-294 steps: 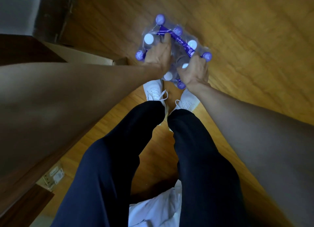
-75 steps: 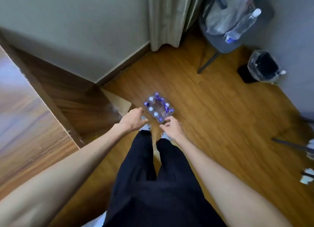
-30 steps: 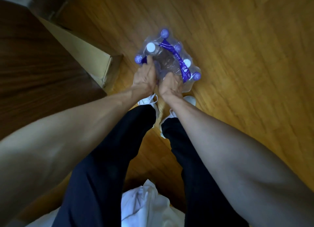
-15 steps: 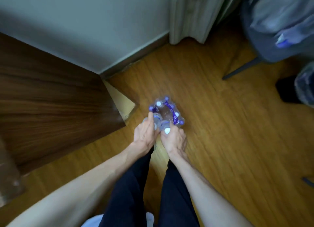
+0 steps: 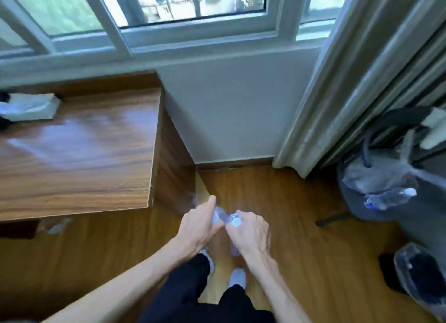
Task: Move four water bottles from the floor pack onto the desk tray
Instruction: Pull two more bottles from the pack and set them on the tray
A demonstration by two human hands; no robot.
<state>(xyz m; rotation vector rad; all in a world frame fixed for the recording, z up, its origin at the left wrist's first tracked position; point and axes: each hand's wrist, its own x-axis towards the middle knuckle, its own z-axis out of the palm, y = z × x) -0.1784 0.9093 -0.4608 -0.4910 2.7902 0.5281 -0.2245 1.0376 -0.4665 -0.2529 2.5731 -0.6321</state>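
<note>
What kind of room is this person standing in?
Probably a bedroom or a hotel or dorm room, though that is a guess. A wooden desk stands under a window, a long curtain hangs to the wooden floor, and a lined bin sits nearby.

A wooden desk (image 5: 79, 151) stands at the left against a pale wall (image 5: 231, 110). A white-framed window (image 5: 169, 21) spans the far side, bright with daylight. Grey curtains (image 5: 362, 76) hang at the right above a wooden floor (image 5: 301, 226).
</note>
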